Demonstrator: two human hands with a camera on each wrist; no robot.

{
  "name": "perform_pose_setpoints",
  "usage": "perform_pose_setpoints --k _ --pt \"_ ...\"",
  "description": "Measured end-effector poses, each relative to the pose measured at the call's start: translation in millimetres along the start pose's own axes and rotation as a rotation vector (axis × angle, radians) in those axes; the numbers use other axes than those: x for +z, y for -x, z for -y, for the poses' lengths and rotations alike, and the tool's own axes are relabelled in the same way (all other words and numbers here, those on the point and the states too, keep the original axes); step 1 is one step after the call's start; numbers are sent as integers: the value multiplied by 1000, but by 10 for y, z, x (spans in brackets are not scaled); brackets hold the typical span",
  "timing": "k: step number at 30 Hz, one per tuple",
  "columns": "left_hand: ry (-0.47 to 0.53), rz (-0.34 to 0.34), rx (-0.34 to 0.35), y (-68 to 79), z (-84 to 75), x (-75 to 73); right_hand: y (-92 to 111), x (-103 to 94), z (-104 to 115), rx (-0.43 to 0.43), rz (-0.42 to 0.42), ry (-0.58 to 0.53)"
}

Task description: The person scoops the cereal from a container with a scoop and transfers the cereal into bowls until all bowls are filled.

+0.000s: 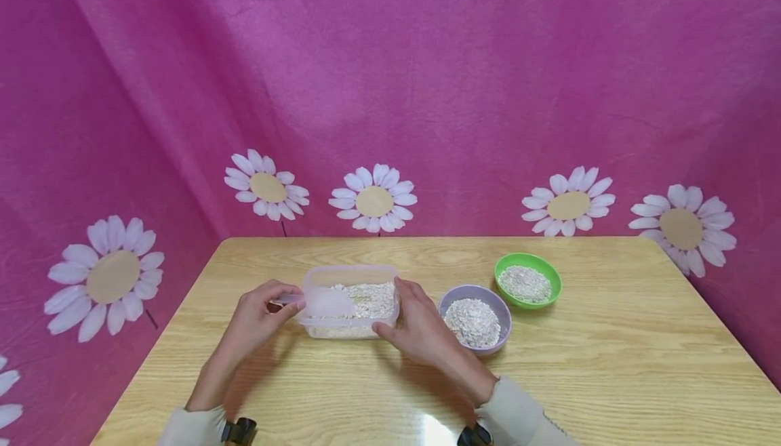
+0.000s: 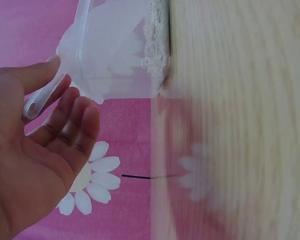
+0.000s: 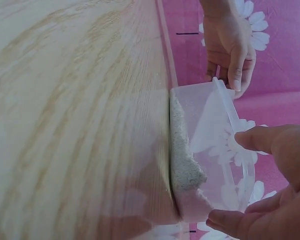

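Note:
A clear plastic container (image 1: 350, 270) with pale flakes like rolled oats (image 1: 379, 300) in it stands on the table. My left hand (image 1: 259, 314) pinches the handle of a translucent white scoop (image 1: 329, 302) between thumb and forefinger. The scoop's broad head lies over the container's left part, above the flakes; whether it touches them I cannot tell. In the left wrist view the handle (image 2: 34, 106) has a hole at its end, and the other fingers are loosely bent. My right hand (image 1: 421, 324) grips the container's right end, its thumb on the near rim.
Just right of my right hand stands a purple bowl (image 1: 466, 289) heaped with the same flakes. A green bowl (image 1: 529, 304) of flakes sits behind it to the right. The wooden table (image 1: 616, 337) ends at a pink curtain (image 1: 464, 93) with white flowers.

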State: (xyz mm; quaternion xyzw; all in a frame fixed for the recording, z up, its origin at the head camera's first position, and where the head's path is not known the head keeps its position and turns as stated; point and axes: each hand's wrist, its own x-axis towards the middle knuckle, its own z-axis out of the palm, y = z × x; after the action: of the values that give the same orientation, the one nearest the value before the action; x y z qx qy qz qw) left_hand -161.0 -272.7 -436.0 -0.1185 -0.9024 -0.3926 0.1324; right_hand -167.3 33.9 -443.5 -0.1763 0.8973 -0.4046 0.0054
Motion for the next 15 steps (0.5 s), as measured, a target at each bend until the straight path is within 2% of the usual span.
perform_pose_setpoints --k 8,15 --pt "-65 50 89 -2 10 19 40 -19 -15 13 8 4" --pt "-53 73 88 -29 23 22 40 -39 -25 16 6 0"
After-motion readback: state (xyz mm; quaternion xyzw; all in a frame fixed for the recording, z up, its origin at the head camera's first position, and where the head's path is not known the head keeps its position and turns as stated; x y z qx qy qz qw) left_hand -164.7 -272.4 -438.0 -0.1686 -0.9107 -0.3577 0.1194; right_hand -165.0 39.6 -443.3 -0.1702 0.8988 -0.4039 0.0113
